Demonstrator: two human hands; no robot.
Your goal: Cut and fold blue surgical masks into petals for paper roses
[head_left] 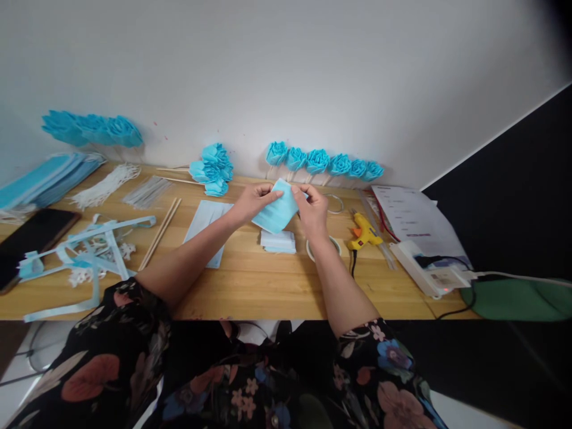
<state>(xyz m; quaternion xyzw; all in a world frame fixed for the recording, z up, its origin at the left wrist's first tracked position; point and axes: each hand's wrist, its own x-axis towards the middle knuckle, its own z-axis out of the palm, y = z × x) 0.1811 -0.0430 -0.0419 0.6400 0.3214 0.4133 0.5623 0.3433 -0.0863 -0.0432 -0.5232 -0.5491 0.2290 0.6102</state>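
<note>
Sheet [273, 215] | light blue | pinched between both hands [314, 213] | near stack [277, 242]

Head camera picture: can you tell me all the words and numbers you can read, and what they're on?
None can be read.
White paper sheet with dark printed lines: too small and blurred.
White boxy plastic plug adapter: faint marks, too blurred to tell if they're words.

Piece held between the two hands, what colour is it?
The piece is light blue; it shows best in the head view.
</note>
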